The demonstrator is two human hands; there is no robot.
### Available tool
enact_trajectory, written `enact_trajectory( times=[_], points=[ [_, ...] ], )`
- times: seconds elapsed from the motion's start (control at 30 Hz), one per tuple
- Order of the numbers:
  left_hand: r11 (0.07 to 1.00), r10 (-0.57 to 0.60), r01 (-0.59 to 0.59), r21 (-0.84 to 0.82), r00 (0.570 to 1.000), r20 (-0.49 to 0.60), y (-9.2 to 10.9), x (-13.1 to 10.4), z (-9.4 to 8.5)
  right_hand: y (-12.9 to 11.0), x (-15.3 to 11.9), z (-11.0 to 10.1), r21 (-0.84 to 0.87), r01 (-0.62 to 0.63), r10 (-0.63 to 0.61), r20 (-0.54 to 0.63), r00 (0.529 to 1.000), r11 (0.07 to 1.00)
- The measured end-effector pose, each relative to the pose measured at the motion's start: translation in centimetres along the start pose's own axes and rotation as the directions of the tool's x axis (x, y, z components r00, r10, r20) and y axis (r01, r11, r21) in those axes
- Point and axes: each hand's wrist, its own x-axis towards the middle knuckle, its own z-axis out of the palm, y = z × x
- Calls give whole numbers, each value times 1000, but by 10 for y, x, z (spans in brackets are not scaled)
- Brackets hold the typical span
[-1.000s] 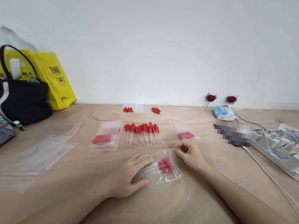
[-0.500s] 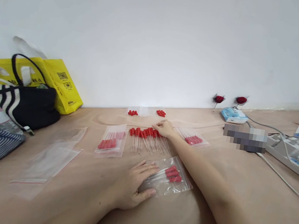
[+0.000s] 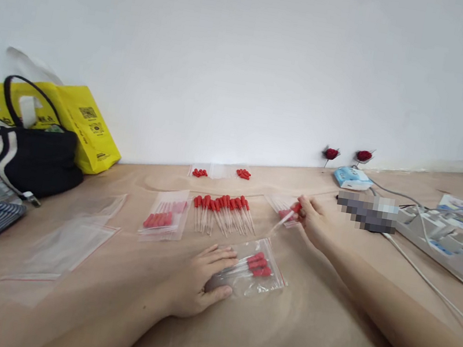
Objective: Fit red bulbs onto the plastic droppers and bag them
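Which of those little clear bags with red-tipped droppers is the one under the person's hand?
The nearest bag: the left hand rests on its end, while the other filled bags lie untouched farther back.

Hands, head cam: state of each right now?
Left hand: open, flat on the clear bag of droppers.
Right hand: closed, pinching one red-capped dropper.

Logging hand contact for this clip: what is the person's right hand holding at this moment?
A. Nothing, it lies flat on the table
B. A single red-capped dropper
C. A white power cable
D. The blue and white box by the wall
B: the right hand pinches one red-capped dropper by its bulb, lifted over the table, while the left hand presses the clear bag.
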Motion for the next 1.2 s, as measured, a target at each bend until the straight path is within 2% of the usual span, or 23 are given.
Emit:
enact_trajectory(
  times=[0.1, 0.2, 0.47, 0.6, 0.7, 0.87, 0.97, 1.1, 1.2],
  points=[
    [1000, -2, 2, -18, 1000, -8, 1, 1, -1, 6, -23, -28, 16, -38, 39, -67, 997, 999],
    [998, -23, 21, -56, 999, -27, 2, 0, -1, 14, -34, -35, 42, -75, 78, -95, 992, 996],
    [998, -9, 5, -64, 999, -52, 0, 0, 2, 17, -46, -8, 45, -149, 148, 24, 989, 988],
    [1000, 5, -6, -23, 999, -33, 1, 0, 0, 10, -57, 5, -30, -196, 198, 128, 972, 980],
    [1000, -18, 18, -3, 999, -46, 4, 0, -2, 5, -63, 9, -104, -221, 241, 249, 938, 970],
    [999, -31, 32, 18, 999, -44, 5, 0, -2, 0, -64, 9, -167, -233, 284, 451, 846, 958],
    [1000, -9, 10, 26, 999, -36, 2, 0, 0, 2, -63, 12, -224, -163, 259, 517, 816, 961],
    [1000, -5, 6, 22, 1000, -29, 0, 0, 1, 6, -61, 17, -252, -134, 266, 615, 743, 958],
    [1000, -5, 6, 20, 1000, -29, 0, 1, 0, 6, -60, 18, -248, -106, 242, 622, 744, 963]
  ],
)
